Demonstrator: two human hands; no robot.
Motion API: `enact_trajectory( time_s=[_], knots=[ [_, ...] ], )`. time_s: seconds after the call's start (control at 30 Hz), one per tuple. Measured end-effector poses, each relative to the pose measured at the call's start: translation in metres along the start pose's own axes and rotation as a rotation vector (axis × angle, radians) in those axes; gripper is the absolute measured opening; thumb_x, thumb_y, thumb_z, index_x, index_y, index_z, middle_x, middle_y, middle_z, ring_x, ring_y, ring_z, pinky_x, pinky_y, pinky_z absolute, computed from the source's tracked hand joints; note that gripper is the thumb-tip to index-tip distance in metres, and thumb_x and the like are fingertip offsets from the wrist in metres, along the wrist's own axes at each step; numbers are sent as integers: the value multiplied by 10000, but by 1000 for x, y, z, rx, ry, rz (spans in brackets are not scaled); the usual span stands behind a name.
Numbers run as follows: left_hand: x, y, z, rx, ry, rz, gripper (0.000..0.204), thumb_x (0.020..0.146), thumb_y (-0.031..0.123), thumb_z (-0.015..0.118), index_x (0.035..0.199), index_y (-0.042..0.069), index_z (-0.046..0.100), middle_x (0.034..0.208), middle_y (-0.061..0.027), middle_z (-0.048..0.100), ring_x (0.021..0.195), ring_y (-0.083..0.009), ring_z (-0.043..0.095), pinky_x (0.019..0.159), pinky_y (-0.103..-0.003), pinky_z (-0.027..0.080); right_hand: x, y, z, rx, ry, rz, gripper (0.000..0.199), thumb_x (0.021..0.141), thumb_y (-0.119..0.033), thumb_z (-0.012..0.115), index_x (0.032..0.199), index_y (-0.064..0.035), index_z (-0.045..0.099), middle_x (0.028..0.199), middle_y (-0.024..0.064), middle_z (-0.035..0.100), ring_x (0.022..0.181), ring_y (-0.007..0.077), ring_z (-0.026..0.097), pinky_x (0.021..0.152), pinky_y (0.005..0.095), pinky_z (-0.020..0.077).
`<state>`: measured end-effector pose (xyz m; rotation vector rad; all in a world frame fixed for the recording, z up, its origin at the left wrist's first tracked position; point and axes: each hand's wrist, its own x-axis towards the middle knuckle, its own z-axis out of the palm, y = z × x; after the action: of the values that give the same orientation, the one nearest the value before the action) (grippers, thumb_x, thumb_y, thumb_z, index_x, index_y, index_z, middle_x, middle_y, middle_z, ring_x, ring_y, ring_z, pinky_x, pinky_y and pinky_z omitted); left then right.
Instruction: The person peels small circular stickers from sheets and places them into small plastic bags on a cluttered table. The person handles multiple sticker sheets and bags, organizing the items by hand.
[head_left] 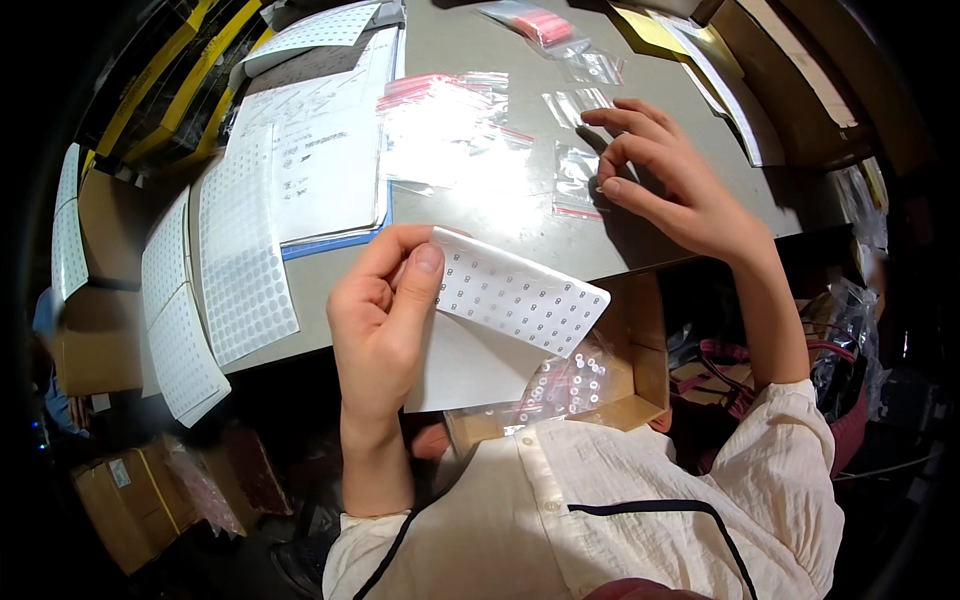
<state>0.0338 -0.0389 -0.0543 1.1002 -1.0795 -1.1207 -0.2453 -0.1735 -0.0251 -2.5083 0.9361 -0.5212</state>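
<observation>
Our cream shirt (620,470) is closest to us, with two buttons (551,506) showing. Our two hands are out in front. Our left hand (385,310) pinches one folded white sheet (520,300) with rows of little dark marks, partly over one open brown box (640,385). We see clear bags of white rings (560,385) in the box, too many to count. Our right hand (680,185) is above the counter (450,40), fingers curled; we cannot tell if they hold something tiny. Three small clear bags (573,200) are near it. Left of those are one shiny heap of red-edged bags (430,130) and one blue folder (330,243) under papers (330,170).
</observation>
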Motion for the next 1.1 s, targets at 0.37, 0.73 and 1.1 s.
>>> enact_trajectory(
  time_s=[0.37, 0.73, 1.1],
  knots=[
    [-3, 1, -1, -122, 82, -6, 202, 1036, 145, 586, 1109, -42, 610, 895, 11, 635, 801, -23, 520, 716, -173, 391, 20, 4, -11, -192, -60, 211, 459, 821, -394, 811, 1072, -73, 600, 1137, 43, 564, 1150, 254, 444, 993, 357, 388],
    [-3, -6, 0, -157, 156, 69, 173, 1039, 138, 585, 1074, -32, 589, 917, -12, 658, 778, -31, 542, 699, -153, 382, -14, -62, -5, 421, -115, -93, 514, 829, -263, 810, 1198, -1, 566, 1106, 124, 618, 998, 233, 595, 904, 353, 488],
    [-2, 19, 7, -54, -32, -109, 289, 878, 36, 747, 1109, -27, 584, 964, -97, 712, 836, -114, 680, 732, -242, 540, -12, -73, 38, 689, 78, 68, 347, 909, -28, 699, 1232, 8, 576, 1004, 60, 668, 856, 90, 652, 745, 254, 534]
  ],
)
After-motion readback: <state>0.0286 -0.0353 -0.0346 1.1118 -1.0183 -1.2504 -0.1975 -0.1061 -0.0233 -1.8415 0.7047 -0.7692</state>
